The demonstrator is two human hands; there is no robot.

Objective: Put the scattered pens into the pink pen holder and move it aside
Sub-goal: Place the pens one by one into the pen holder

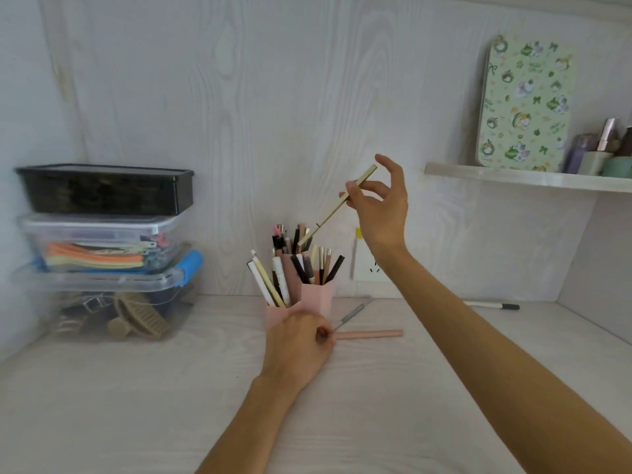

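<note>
My right hand (379, 206) pinches the beige pen (337, 207) tip-down over the pink pen holder (316, 297), left hand (297, 347) curled on the pink pen (371, 334); aim for a gap, then release.

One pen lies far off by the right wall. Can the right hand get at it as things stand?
Probably yes, once free. The right hand pinches a beige pen over the holder; the white pen lies uncovered on the desk, nothing between.

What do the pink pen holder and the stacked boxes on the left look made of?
Pink pen holder: probably matte plastic, with flat, even-coloured hexagonal walls. Lower two stacked boxes: clear plastic, contents visible through them. Top box: dark, translucent-looking plastic, likely.
</note>
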